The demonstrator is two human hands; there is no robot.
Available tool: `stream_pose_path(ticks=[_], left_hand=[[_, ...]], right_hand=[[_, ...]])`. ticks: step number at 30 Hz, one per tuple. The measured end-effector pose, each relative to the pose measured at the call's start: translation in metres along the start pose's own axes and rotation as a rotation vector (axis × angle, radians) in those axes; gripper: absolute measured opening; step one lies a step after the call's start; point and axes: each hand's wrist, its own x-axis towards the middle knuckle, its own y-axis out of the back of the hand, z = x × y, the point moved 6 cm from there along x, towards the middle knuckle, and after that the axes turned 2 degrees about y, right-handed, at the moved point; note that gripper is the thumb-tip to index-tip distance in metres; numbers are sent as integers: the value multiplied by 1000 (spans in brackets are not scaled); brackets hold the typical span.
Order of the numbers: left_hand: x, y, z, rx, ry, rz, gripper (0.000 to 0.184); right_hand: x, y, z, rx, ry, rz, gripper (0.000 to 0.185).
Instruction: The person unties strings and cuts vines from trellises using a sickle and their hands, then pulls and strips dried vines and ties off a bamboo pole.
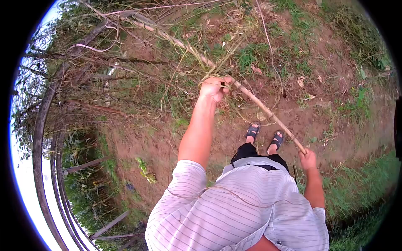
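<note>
A long bamboo pole (261,108) runs slantwise from the upper left down to my right side. My right hand (308,160) is wrapped round its lower end. Thin dry vine stems (229,54) are tangled about the pole further up. There my left hand (214,87) has its fingers curled closed on a bunch of these stems, right against the pole. Whether those fingers also grip the pole itself, I cannot tell. Some stems trail down loosely beside the left wrist.
Bare soil (138,142) with patches of grass (356,184) lies around my sandalled feet (253,130). A heap of dry vines (83,75) hangs on poles at left. Curved wooden poles (38,154) stand along the left edge. A thin stick (270,46) rises beyond my hands.
</note>
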Motion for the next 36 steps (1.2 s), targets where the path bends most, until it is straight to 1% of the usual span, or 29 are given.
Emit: stream_pose_path(ticks=[3,4,5,6,7,8,10,12,13,14,15,17,18,20,21,23,25,27,29,30,31,32,33,34,35,36], left_hand=[[6,7,37,-87,-56,3,5],[7,12,49,-103,-82,55,6],[3,6,58,-35,-101,40,7],[-1,3,62,-28,-118,81,1],[0,-3,64,-15,-133,111,6],[-1,-7,67,-14,-138,107,6],[-5,-13,68,68,-151,102,7],[-2,-6,61,34,-143,134,8],[-1,-3,59,-1,-133,163,10],[-3,1,55,-21,-120,128,6],[-4,3,49,-17,-122,131,6],[-11,-5,41,-93,-184,97,10],[-14,-7,38,-57,-172,83,9],[-18,-18,33,-76,-182,86,9],[-21,-23,32,-94,-191,97,9],[-31,-31,30,-74,-191,97,10],[-35,-33,25,-93,-184,98,10],[-29,-24,19,-101,-192,66,10],[-32,-20,18,-150,-193,-22,10],[-28,-13,15,-165,-219,-64,13],[-31,-12,16,-169,-224,-62,13],[-37,-16,18,-158,-261,-141,18],[-44,-20,18,-148,-298,-219,24],[-47,-16,13,-143,-301,-266,43],[-46,-12,6,-151,-302,-260,43],[-46,-19,-4,51,-317,-338,48]], right_hand=[[-12,-7,16,44,1,20,29],[-17,-10,31,26,13,38,30],[-16,-9,33,9,30,53,30],[-17,-12,36,9,33,44,30],[-20,-12,40,0,0,40,30],[-18,-12,41,-9,-28,42,30],[-14,-11,42,-21,-8,43,30],[-15,-15,44,-30,10,36,30],[-17,-19,42,-6,-62,-49,30],[-20,-22,41,16,-131,-139,30],[-23,-20,35,20,-129,-140,30],[-31,-18,24,78,-164,-250,31],[-30,-17,26,78,-165,-249,31],[-27,-11,17,-11,-41,-311,33],[-19,-5,14,-13,-38,-303,33],[11,27,-53,188,181,-236,40],[53,36,-102,277,256,-243,49],[81,50,-179,309,436,-258,47],[104,29,-229,432,543,-360,46],[108,19,-247,432,547,-361,46],[110,-4,-259,593,361,-645,45],[106,-25,-264,743,159,-924,46],[108,-34,-266,736,163,-925,46],[111,-34,-270,724,221,-785,48],[111,-32,-272,710,273,-649,51],[113,-26,-269,595,322,-507,51]])
